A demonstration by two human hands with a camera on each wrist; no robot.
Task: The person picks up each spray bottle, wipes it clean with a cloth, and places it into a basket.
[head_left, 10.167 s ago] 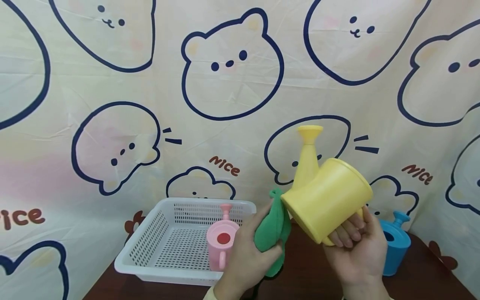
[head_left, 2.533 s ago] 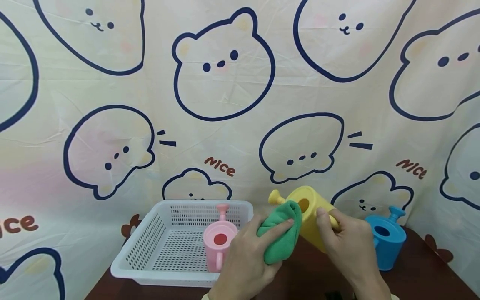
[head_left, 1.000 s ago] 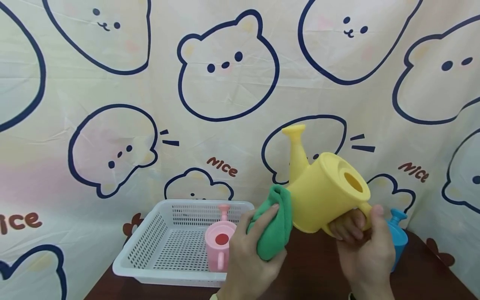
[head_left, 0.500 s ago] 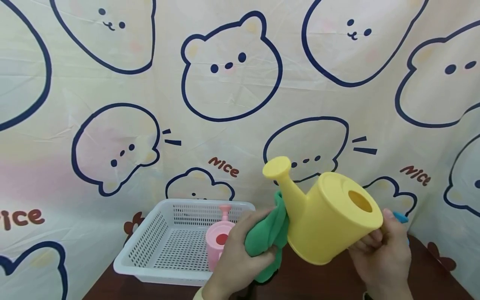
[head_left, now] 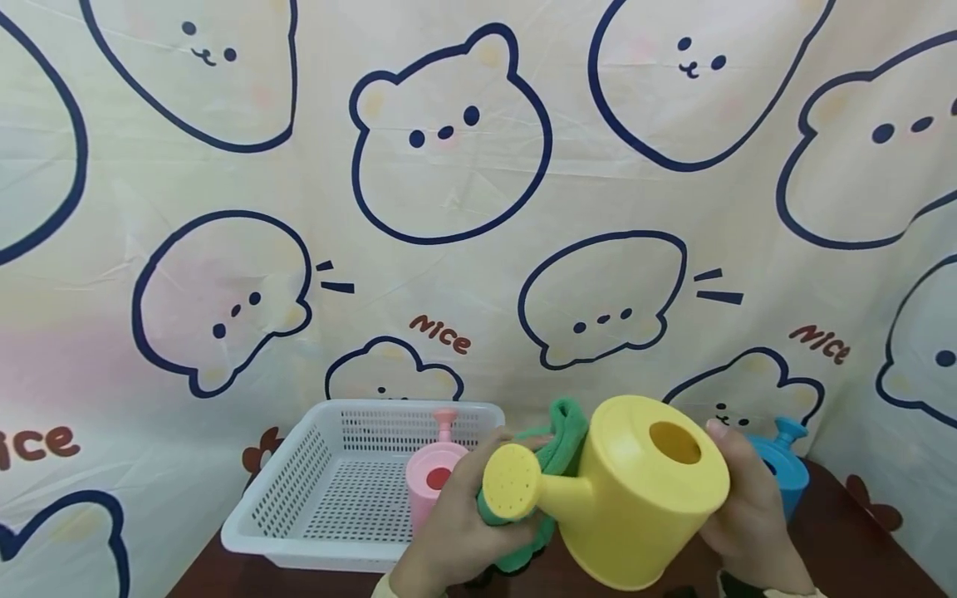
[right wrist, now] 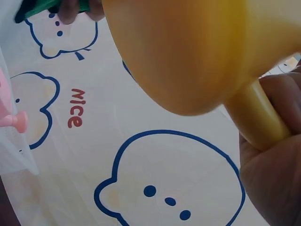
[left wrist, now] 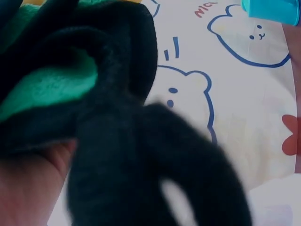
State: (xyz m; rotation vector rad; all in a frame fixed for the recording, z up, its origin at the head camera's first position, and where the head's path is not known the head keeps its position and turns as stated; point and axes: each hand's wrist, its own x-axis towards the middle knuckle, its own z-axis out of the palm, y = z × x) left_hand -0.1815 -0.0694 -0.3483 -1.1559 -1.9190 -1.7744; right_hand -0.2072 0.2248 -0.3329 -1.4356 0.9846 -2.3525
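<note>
A yellow watering can [head_left: 635, 498] hangs tilted above the table, its spout and round sprinkler head [head_left: 512, 482] pointing left and toward me. My right hand [head_left: 751, 515] grips its handle; in the right wrist view fingers wrap the yellow handle [right wrist: 258, 115]. My left hand [head_left: 463, 515] holds a bunched green cloth [head_left: 564, 436] against the can's left side, behind the spout. Green cloth [left wrist: 51, 87] also shows in the left wrist view, largely blocked by dark blurred straps. The sprinkler head covers part of the left hand in the head view.
A white perforated basket [head_left: 299, 544] stands on the dark table [head_left: 217, 573] at left, with a pink watering can [head_left: 429, 461] inside. Behind my right hand is a blue watering can [head_left: 785, 473]. A cartoon-printed curtain [head_left: 463, 282] closes off the back.
Across the last second the yellow watering can has come lower and turned, its spout swinging from upward to leftward and toward me. The green cloth has moved from beside its base to behind the spout.
</note>
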